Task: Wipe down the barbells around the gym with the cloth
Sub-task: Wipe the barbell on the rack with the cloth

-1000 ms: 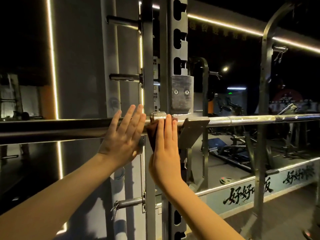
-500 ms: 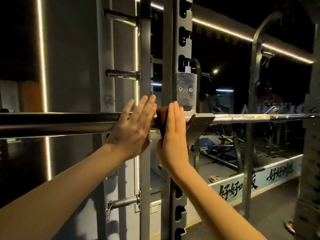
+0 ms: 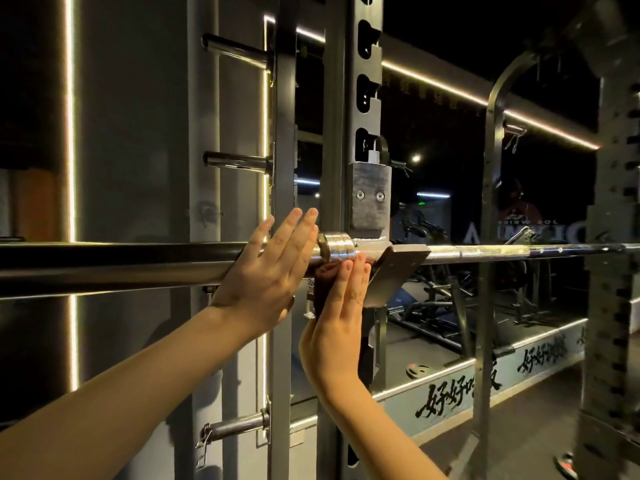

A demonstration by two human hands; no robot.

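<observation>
A steel barbell [image 3: 114,263] runs level across the view and rests on the hook [image 3: 398,268] of a grey rack upright [image 3: 356,98]. Its thick sleeve is on the left, its collar [image 3: 337,250] sits by the upright, and the thin knurled shaft [image 3: 485,252] goes off right. My left hand [image 3: 268,271] lies flat on the sleeve's inner end, fingers straight. My right hand [image 3: 341,317] presses a dark brown cloth [image 3: 322,285] up against the underside of the collar, fingers straight. Most of the cloth is hidden behind that hand.
Chrome plate pegs [image 3: 235,50] [image 3: 237,160] [image 3: 239,426] stick out of the post on the left. Beyond the rack are more gym machines, a weight plate [image 3: 417,370] on the floor, a low printed border [image 3: 485,375] and another rack upright [image 3: 613,271] at right.
My right hand and the cloth have slid down from the top of the collar to its underside, baring the collar. The left hand stays flat on the sleeve.
</observation>
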